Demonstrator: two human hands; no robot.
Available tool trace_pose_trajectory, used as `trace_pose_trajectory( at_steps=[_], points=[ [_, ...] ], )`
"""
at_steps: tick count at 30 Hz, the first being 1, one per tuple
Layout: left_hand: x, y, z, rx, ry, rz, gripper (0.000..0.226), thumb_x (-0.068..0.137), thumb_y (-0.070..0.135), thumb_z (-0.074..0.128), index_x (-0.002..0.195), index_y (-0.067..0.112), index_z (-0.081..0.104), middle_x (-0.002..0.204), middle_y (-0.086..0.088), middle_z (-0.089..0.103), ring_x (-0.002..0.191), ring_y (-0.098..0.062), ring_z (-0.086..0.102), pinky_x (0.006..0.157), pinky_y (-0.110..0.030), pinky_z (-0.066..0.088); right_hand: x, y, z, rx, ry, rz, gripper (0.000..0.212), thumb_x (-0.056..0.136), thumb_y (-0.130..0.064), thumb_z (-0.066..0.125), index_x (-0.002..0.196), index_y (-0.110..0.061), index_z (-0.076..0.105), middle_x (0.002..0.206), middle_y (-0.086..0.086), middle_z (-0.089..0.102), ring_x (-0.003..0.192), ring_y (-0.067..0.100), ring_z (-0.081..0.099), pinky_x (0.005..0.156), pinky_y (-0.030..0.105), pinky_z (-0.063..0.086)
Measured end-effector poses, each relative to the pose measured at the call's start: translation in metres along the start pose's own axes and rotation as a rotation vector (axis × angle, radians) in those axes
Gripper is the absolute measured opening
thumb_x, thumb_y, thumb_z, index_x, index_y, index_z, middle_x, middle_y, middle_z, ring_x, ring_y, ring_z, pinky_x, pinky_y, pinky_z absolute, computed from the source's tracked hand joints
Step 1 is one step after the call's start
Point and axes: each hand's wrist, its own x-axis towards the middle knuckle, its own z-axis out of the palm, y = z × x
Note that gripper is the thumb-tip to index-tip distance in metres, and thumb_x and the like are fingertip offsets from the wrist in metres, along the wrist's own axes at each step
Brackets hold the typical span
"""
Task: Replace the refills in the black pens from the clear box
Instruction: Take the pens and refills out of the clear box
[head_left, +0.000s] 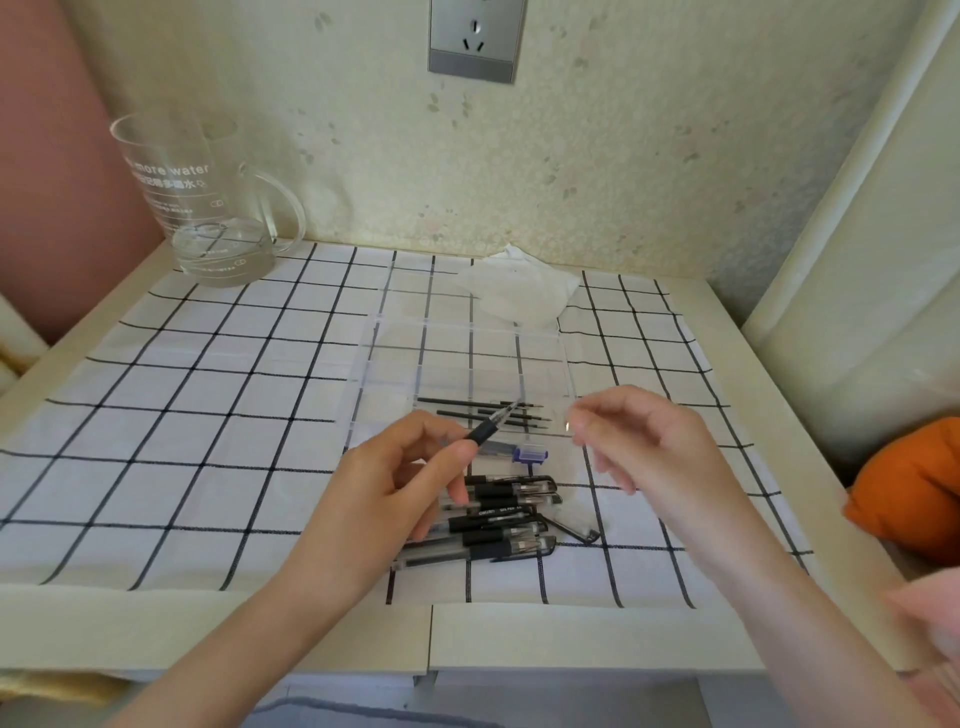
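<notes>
My left hand (395, 483) grips a black pen (488, 428) by its rubber grip, with the tip pointing up and right over the clear box (395, 358). Several black refills (483, 413) lie in the box's near right part. My right hand (639, 441) hovers to the right of the pen, its thumb and forefinger pinching a small shiny piece (568, 427) that is too small to identify. Below my hands, a pile of black pens (509, 519) lies on the checked cloth. A purple-ended part (530, 455) rests just above the pile.
A glass water jug (208, 208) stands at the back left corner. A crumpled white tissue (519, 291) lies behind the box. A loose black pen clip (571, 532) lies to the right of the pile. An orange cushion (914, 493) sits off the table's right edge.
</notes>
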Motion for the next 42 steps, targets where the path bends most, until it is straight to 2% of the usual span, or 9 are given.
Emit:
trace_pose_trajectory(
  at_steps=[2,7,17,22,25,28,33,39,42],
  points=[
    [0.0,0.0,-0.002,0.012,0.002,0.008,0.027,0.076,0.039,0.056,0.09,0.017,0.062,0.063,-0.002,0.064,0.042,-0.012,0.039,0.042,-0.019,0.037,0.0,0.005,-0.011,-0.307,-0.087,0.022,0.003,0.084,-0.025,0.068,0.081,-0.027,0.069,0.074,-0.012,0.068,0.065,0.0,0.058,0.063,0.015,0.041],
    [-0.001,-0.001,0.001,0.038,-0.015,0.007,0.011,0.085,0.026,0.058,0.09,0.017,0.062,0.063,-0.002,0.063,0.042,-0.01,0.042,0.045,-0.016,0.039,-0.005,0.02,-0.009,-0.539,-0.109,0.146,0.008,0.081,-0.018,0.071,0.076,-0.023,0.067,0.075,-0.007,0.067,0.066,0.002,0.058,0.059,0.015,0.043],
    [-0.001,-0.004,0.002,0.061,-0.029,0.002,0.007,0.085,0.025,0.06,0.089,0.021,0.063,0.063,0.0,0.064,0.044,-0.01,0.044,0.046,-0.017,0.041,0.002,0.022,-0.001,-0.545,-0.175,0.145,0.01,0.078,-0.015,0.074,0.082,-0.021,0.067,0.073,-0.01,0.062,0.067,0.001,0.056,0.058,0.01,0.042],
    [-0.001,-0.003,0.002,0.06,-0.031,0.004,0.006,0.085,0.025,0.06,0.088,0.022,0.063,0.064,-0.003,0.065,0.044,-0.009,0.045,0.046,-0.016,0.041,0.005,0.019,-0.011,-0.514,-0.156,0.157,0.013,0.08,-0.011,0.071,0.084,-0.024,0.068,0.083,-0.005,0.065,0.076,0.006,0.058,0.061,0.015,0.041],
    [-0.001,-0.002,0.002,0.05,-0.03,0.0,0.005,0.085,0.025,0.06,0.088,0.022,0.063,0.064,-0.002,0.064,0.044,-0.009,0.045,0.046,-0.016,0.042,0.006,0.015,-0.015,-0.379,-0.102,0.102,0.01,0.082,-0.016,0.071,0.083,-0.026,0.071,0.082,-0.004,0.069,0.069,0.005,0.059,0.061,0.017,0.043],
    [-0.002,-0.002,0.004,0.045,-0.035,0.006,0.014,0.078,0.034,0.06,0.087,0.024,0.062,0.064,0.001,0.065,0.045,-0.009,0.045,0.047,-0.018,0.042,0.004,0.005,-0.011,-0.071,-0.125,0.071,0.008,0.082,-0.019,0.071,0.088,-0.023,0.074,0.071,-0.004,0.068,0.057,0.006,0.055,0.059,0.017,0.046],
    [-0.005,-0.002,0.008,0.047,-0.055,0.011,0.016,0.077,0.038,0.058,0.087,0.026,0.062,0.064,0.0,0.065,0.045,-0.01,0.045,0.047,-0.018,0.041,-0.002,-0.001,0.011,0.373,-0.243,0.108,0.028,0.071,-0.027,0.07,0.096,-0.015,0.076,0.073,0.003,0.063,0.063,0.012,0.049,0.057,0.018,0.043],
    [-0.005,-0.002,0.008,0.041,-0.068,0.004,0.024,0.074,0.042,0.057,0.089,0.024,0.062,0.064,-0.001,0.065,0.044,-0.01,0.045,0.046,-0.016,0.039,-0.005,0.002,0.022,0.482,-0.137,0.104,0.032,0.062,-0.031,0.074,0.086,-0.01,0.076,0.071,0.003,0.066,0.06,0.013,0.049,0.056,0.02,0.043],
    [-0.004,-0.001,0.007,0.055,-0.062,0.005,0.024,0.074,0.041,0.057,0.088,0.023,0.062,0.065,-0.002,0.066,0.043,-0.01,0.044,0.046,-0.017,0.039,-0.002,-0.002,0.015,0.494,0.005,-0.007,0.024,0.072,-0.03,0.068,0.086,-0.01,0.072,0.081,0.006,0.071,0.066,0.015,0.06,0.055,0.022,0.046]
  ],
)
